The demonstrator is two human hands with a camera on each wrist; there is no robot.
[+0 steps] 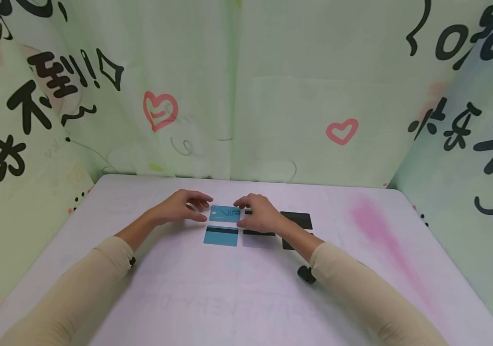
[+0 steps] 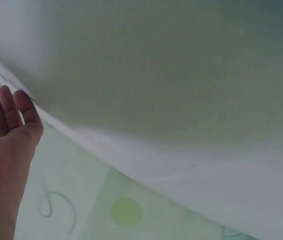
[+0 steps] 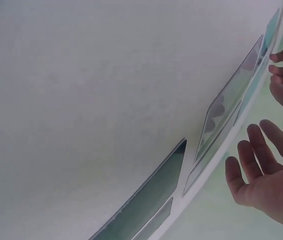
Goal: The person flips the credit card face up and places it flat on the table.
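Note:
Two rows of plastic cards lie flat on the table. My left hand [image 1: 186, 205] hovers with loosely bent fingers just left of a blue card marked VIP [image 1: 222, 214]. Below that card lies a blue card with a dark stripe [image 1: 221, 238]. Over the middle column is my right hand [image 1: 258, 214], its fingertips by the VIP card's right edge; touching or apart, I cannot tell. It partly hides a pale striped card [image 1: 258, 240] and another card behind it. In the right wrist view, the right hand's fingers [image 3: 251, 165] are spread and hold nothing.
A black card [image 1: 297, 220] lies at the right of the back row, with another dark card [image 1: 288, 244] partly under my right forearm. A small black object [image 1: 306, 274] shows beside the right sleeve. Printed curtains [image 1: 281, 129] stand behind the white table [image 1: 177, 298].

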